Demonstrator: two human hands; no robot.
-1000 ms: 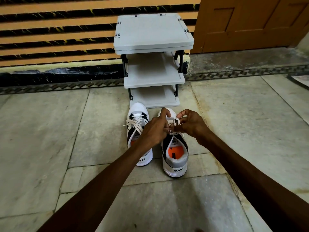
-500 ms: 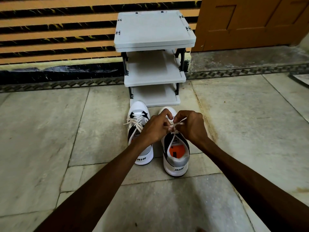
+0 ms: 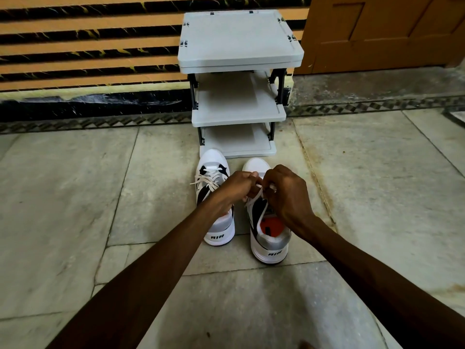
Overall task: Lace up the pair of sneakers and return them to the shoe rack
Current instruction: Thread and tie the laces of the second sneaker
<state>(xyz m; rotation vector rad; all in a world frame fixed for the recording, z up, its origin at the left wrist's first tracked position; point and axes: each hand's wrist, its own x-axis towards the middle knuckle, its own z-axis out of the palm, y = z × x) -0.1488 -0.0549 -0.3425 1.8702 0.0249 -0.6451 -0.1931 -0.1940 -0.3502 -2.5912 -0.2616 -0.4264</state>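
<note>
- Pale grey-green stone slab floor [image 3: 75, 197] with thin dark joints and a patterned border strip [image 3: 377, 108] along its far edge.
- Orange and black striped wall [image 3: 88, 46] behind.
- Brown panelled wooden door [image 3: 390, 28] on the right, above a worn grey threshold [image 3: 377, 83].

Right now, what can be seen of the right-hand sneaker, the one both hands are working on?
The right-hand sneaker is white with black side panels, a grey heel collar printed "AIR" and an orange insole showing through its open mouth. It stands upright on the stone floor, heel toward the camera, toe near the shoe rack, beside but apart from the other sneaker. Its white lace runs up loose to the left hand and right hand, which pinch it above the tongue.
</note>
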